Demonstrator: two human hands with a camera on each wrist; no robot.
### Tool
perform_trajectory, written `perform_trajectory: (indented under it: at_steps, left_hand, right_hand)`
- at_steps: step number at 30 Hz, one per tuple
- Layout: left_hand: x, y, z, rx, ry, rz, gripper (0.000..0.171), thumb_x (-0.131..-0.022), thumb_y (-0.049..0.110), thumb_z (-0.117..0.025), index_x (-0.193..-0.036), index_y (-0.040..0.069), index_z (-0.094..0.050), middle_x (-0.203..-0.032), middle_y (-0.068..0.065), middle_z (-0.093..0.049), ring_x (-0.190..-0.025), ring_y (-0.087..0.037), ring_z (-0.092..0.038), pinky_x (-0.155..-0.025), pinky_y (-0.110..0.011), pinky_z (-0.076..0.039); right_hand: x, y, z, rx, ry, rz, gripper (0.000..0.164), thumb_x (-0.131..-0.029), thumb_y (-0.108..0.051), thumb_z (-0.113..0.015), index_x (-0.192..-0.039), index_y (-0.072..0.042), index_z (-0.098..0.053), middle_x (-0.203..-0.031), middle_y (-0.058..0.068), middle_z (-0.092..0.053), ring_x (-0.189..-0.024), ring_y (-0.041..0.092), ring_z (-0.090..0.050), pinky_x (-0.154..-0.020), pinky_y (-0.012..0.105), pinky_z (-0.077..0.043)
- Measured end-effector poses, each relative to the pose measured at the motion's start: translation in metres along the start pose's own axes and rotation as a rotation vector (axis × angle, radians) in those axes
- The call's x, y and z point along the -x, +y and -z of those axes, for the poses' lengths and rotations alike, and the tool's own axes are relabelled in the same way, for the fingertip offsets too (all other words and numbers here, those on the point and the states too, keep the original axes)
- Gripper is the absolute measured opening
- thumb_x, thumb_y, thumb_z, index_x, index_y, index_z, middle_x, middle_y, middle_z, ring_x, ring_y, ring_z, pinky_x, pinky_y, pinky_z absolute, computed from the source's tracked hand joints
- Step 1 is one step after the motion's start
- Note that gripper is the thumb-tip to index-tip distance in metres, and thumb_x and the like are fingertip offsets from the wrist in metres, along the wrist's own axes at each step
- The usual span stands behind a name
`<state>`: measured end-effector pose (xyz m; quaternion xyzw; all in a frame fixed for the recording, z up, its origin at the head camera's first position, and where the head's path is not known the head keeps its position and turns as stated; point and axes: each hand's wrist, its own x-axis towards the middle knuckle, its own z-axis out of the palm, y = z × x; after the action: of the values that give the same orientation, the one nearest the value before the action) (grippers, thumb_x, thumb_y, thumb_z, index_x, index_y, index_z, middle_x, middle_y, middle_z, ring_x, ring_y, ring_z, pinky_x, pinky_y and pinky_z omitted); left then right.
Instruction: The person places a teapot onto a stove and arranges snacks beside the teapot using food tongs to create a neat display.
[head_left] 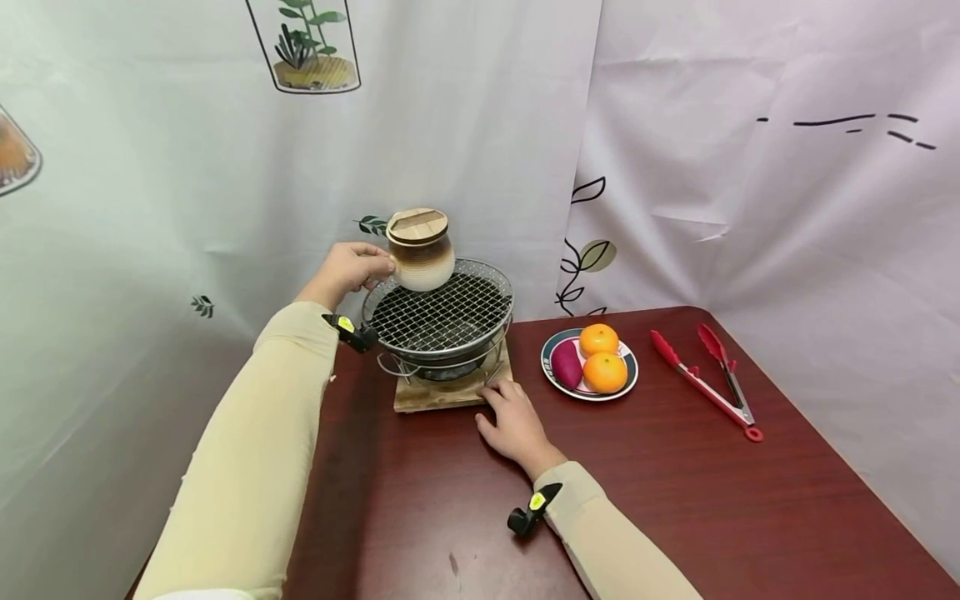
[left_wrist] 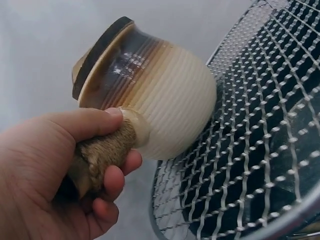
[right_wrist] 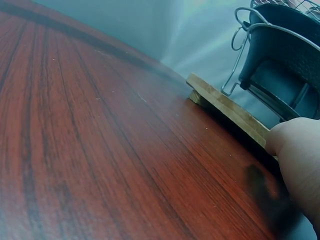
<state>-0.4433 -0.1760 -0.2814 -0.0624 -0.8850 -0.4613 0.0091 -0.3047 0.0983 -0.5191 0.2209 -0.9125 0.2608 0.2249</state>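
Note:
My left hand (head_left: pixel 354 271) grips the twine-wrapped side handle (left_wrist: pixel 107 150) of a ribbed, cream-and-brown ceramic pot (head_left: pixel 422 265), thumb on top and fingers curled below. A flat wooden lid (head_left: pixel 417 226) sits on the pot. In the left wrist view the pot is tilted, its base close by the wire mesh (left_wrist: pixel 240 145) of a round tabletop grill (head_left: pixel 442 312). The grill stands on a wooden board (head_left: pixel 442 396). At that board's front right corner rests my right hand (head_left: pixel 517 423), fingers extended on it; its thumb touches the front edge in the right wrist view.
Right of the grill, a patterned plate (head_left: pixel 553 385) bears two oranges (head_left: pixel 602 371) and a purple, oval item (head_left: pixel 567 364). Red-tipped tongs (head_left: pixel 712 387) lie spread farther right on the dark red table (head_left: pixel 675 500). A white fabric backdrop (head_left: pixel 480 125) stands close behind the grill.

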Motion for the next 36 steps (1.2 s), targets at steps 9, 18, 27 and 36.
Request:
perform_trajectory:
  at_steps: [9,18,27,36]
  left_hand:
    - [0.000,-0.001,0.006,-0.091,0.005,-0.050,0.038,-0.095,0.024,-0.071,-0.125,0.001,-0.068,-0.119,-0.016,-0.069,-0.079,-0.014,-0.062,-0.070,-0.028,-0.053]
    - [-0.003,-0.007,0.015,-0.111,-0.026,-0.096,0.041,-0.094,0.029,-0.072,-0.126,0.002,-0.069,-0.112,-0.011,-0.073,-0.083,-0.018,-0.063,-0.074,-0.031,-0.053]
    - [-0.005,-0.009,0.017,-0.195,-0.028,-0.153,0.041,-0.094,0.028,-0.072,-0.125,0.002,-0.069,-0.109,-0.014,-0.073,-0.085,-0.024,-0.064,-0.082,-0.040,-0.051]
    - [0.005,0.003,0.014,-0.180,0.030,-0.151,0.046,-0.097,0.029,-0.063,-0.134,0.002,-0.059,-0.125,-0.027,-0.062,-0.111,-0.037,-0.060,-0.095,-0.049,-0.048]
  right_hand:
    - [-0.001,-0.002,0.001,0.001,-0.009,-0.002,0.038,-0.087,-0.023,-0.071,-0.123,-0.008,-0.070,-0.125,0.012,-0.060,-0.120,0.031,-0.053,-0.103,0.046,-0.043]
    - [-0.001,-0.002,-0.001,-0.013,-0.004,0.004,0.038,-0.087,-0.023,-0.071,-0.122,-0.007,-0.071,-0.124,0.012,-0.060,-0.120,0.032,-0.054,-0.103,0.046,-0.043]
    - [-0.001,-0.001,0.001,-0.009,-0.002,0.011,0.037,-0.088,-0.023,-0.071,-0.122,-0.008,-0.071,-0.124,0.012,-0.060,-0.119,0.032,-0.054,-0.102,0.046,-0.044]
    - [0.000,0.000,0.004,-0.029,-0.002,0.014,0.037,-0.088,-0.021,-0.071,-0.122,-0.006,-0.071,-0.123,0.013,-0.059,-0.119,0.033,-0.053,-0.102,0.048,-0.044]
